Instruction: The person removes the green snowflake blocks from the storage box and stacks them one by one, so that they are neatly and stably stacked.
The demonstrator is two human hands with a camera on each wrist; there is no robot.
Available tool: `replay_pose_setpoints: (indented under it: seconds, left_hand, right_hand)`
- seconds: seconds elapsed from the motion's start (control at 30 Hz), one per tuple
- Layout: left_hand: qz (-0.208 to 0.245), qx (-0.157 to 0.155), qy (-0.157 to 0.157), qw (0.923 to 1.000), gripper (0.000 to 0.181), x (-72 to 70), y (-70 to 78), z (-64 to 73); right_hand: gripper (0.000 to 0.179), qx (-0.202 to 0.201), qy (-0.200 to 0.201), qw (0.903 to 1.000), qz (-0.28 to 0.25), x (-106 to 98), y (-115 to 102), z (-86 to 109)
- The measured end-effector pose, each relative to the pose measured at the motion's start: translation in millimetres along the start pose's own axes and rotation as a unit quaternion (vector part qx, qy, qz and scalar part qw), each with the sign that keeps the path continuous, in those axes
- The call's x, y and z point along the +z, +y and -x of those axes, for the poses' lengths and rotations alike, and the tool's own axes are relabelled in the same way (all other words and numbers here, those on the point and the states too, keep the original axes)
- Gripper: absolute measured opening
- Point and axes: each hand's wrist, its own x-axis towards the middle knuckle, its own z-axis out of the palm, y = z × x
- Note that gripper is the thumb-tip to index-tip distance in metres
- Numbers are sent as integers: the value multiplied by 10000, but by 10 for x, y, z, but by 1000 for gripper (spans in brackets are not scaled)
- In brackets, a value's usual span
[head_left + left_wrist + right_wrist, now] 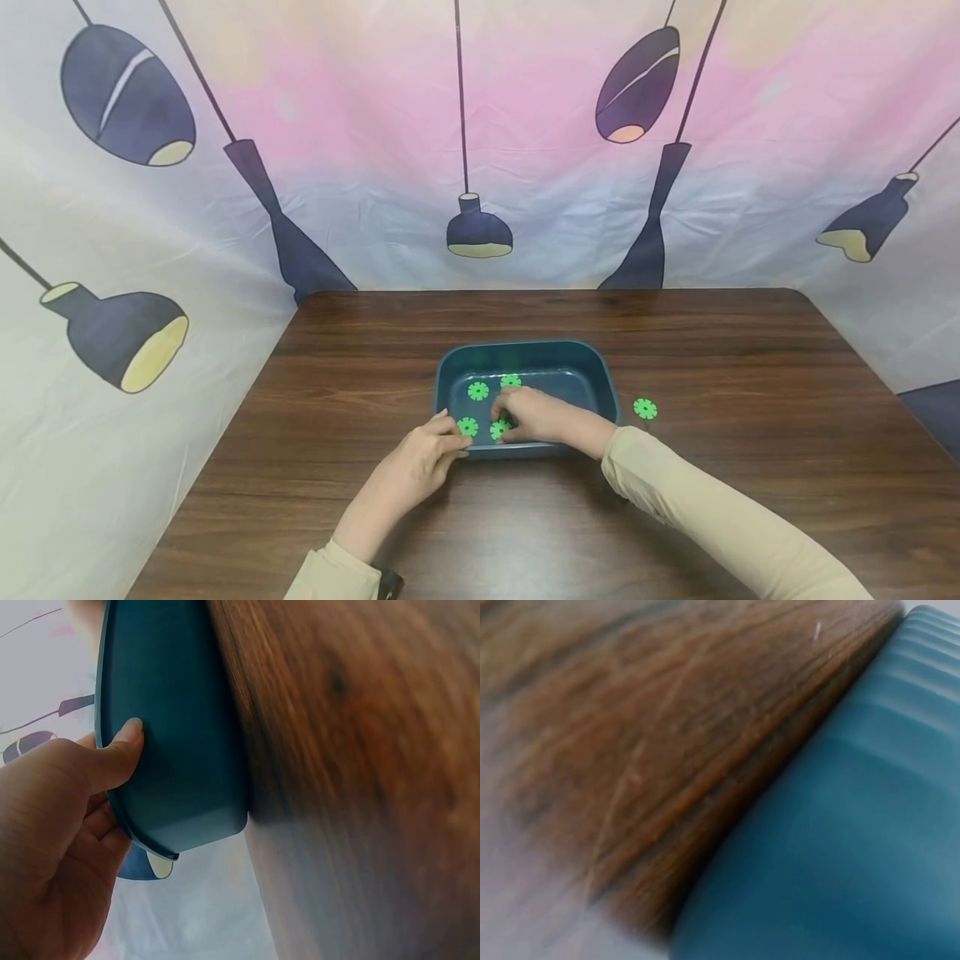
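Observation:
A dark teal plastic bin stands on the table. Its near left corner is gripped by my left hand; in the left wrist view the thumb presses the outer wall while the fingers go over the rim. My right hand reaches into the bin, thumb and fingers curled around a green notched plastic disc near the front wall. Three more such discs lie inside: one notched disc by my left fingertips, another disc behind it, and a disc beyond my right hand, partly hidden.
Right of the bin, a loose green disc lies on the brown wooden table. A cloth backdrop printed with hanging lamps rises behind the table's far edge. The right wrist view has only the bin's outer wall and tabletop.

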Motion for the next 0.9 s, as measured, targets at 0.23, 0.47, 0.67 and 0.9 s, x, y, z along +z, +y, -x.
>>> replay_pose_setpoints:
  seconds: [0.23,0.47,0.67,0.9]
  left_hand:
    - [63,-3,-36,10000,17,-1,-1,-5]
    - [44,-44,-142,9999,16,-19,2,-17]
    - [59,-147,-217,9996,15,-30,4,-17]
    - [-5,-5,-113,9999,15,-6,-5,-21]
  right_hand:
    - [27,-59,152,9990,420,5,-1,0]
    - [26,-229,269,9980,-519,-43,51,-6]
    - [30,-386,595,9876,-1401,-166,118,55]
    - [31,-381,939,9838,-1476,-396,175,216]
